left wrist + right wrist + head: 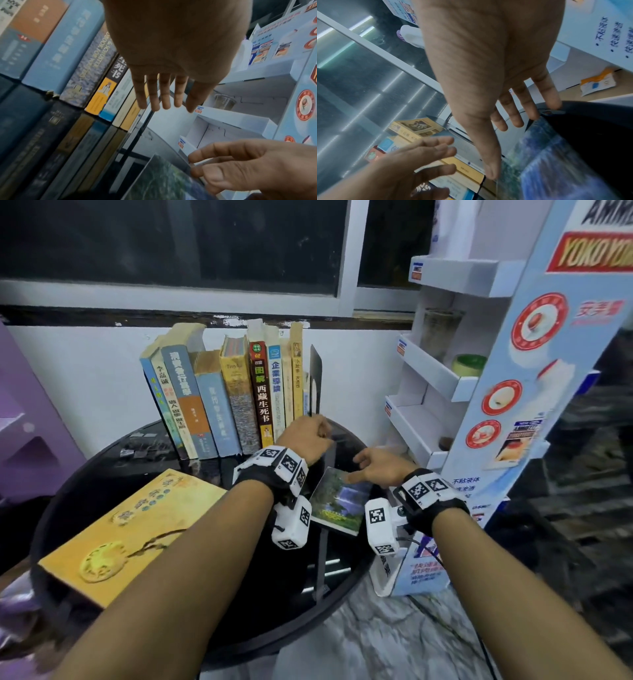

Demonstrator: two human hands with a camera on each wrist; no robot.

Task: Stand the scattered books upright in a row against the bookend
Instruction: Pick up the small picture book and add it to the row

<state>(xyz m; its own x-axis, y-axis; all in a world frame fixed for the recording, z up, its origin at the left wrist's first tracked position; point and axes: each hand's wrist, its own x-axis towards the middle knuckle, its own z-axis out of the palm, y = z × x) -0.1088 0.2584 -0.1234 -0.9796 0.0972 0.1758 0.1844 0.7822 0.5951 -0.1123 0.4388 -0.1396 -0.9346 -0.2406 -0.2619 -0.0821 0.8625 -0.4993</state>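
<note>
So the small landscape-cover book [339,501] lies flat on the tabletop [239,594] right under our right hand [380,470], fingers loose and empty, long axis running near-to-far, bookend [315,378] far-left beside our left hand [306,436], also empty.

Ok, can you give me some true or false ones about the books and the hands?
1. The big yellow book lies flat on the black table. True.
2. The right hand grips a red book. False: its fingers are spread over the green-and-blue book, which lies flat.
3. The row of books stands upright against the black bookend. True, though the leftmost ones lean.
4. The left hand rests on the yellow book. False: it is near the bookend's base.
</note>
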